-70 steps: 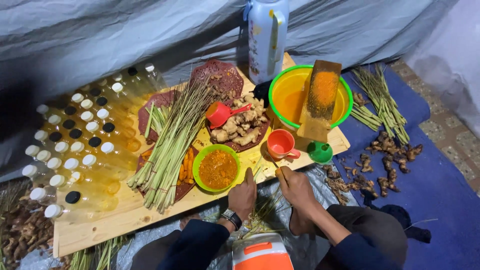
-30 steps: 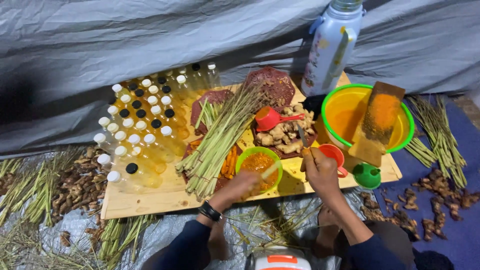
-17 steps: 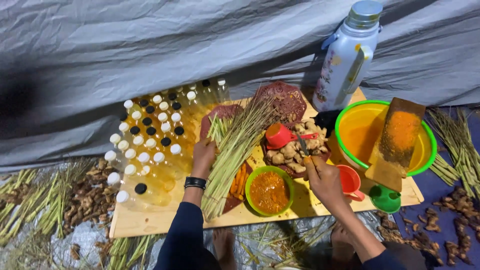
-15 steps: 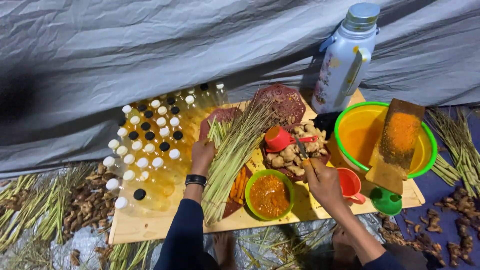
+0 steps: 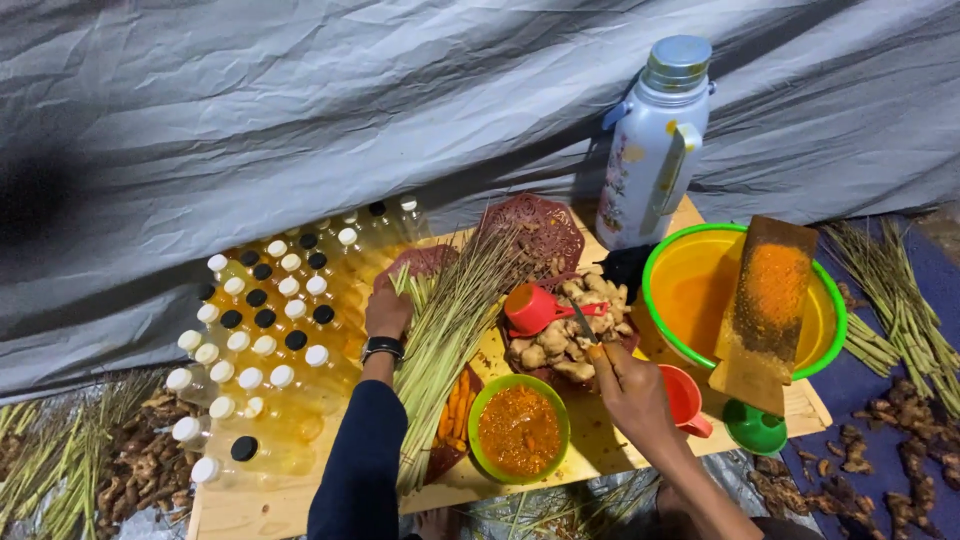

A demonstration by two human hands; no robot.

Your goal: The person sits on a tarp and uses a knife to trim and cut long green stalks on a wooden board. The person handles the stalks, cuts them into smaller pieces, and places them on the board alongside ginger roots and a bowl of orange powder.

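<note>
The left hand (image 5: 388, 312) lay flat on a bundle of lemongrass stalks (image 5: 447, 330), its grip spread loosely over their upper ends and closed on nothing. A dark watch sat on that wrist. Just left of this hand stood rows of small bottles (image 5: 262, 345) of yellow liquid with white and black caps.

The right hand (image 5: 632, 393) had its grip pinched around the handle of a small knife (image 5: 583, 324), whose blade pointed up and away from the fingers toward a pile of ginger roots (image 5: 565, 335) on a dark red tray. A red scoop (image 5: 532, 308) rested on that pile. Just left of the right hand sat a green bowl of orange paste (image 5: 519, 430); just right of it, a red cup (image 5: 686, 397). Farther right, a wooden grater (image 5: 766, 305) leaned across a yellow basin with a green rim (image 5: 700, 300). Everything sat on a wooden worktop (image 5: 600, 450), with a pale flask (image 5: 652, 150) at its far edge.
</note>
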